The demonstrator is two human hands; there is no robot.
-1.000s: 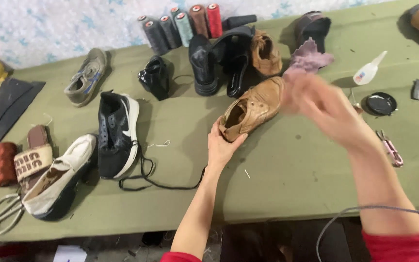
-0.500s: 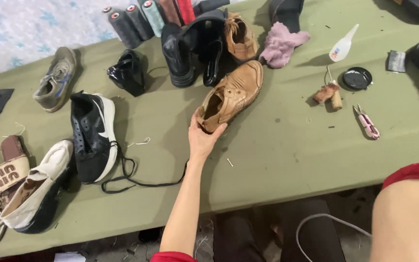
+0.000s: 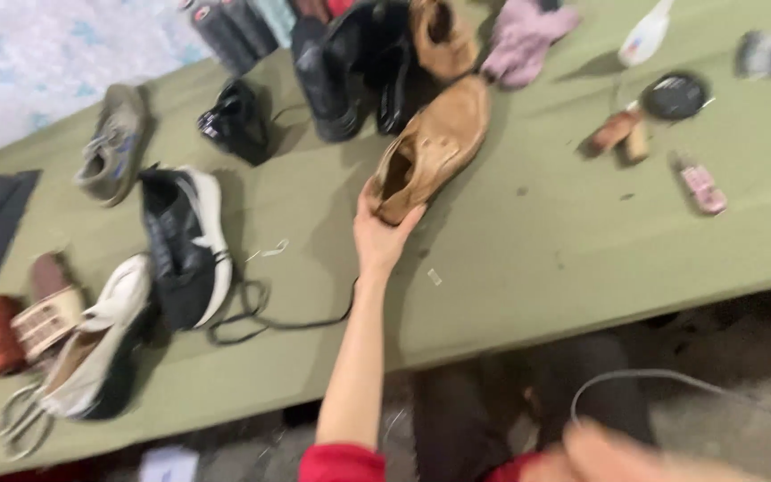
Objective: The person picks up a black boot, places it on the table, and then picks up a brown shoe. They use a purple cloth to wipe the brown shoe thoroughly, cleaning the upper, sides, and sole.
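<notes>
Your left hand [image 3: 378, 234] cups the heel of the tan leather lace-up shoe [image 3: 430, 147], steadying it on the olive-green cloth surface [image 3: 528, 250], toe pointing away. Your right hand [image 3: 617, 451] hangs blurred below the edge, near a grey cord [image 3: 671, 379]; I cannot tell its grip.

We see the shoe [image 3: 430, 152] on the table [image 3: 528, 259], boots [image 3: 350, 71] behind it (sneaker [image 3: 185, 245] far left), scissors [image 3: 20, 424] nearest.
</notes>
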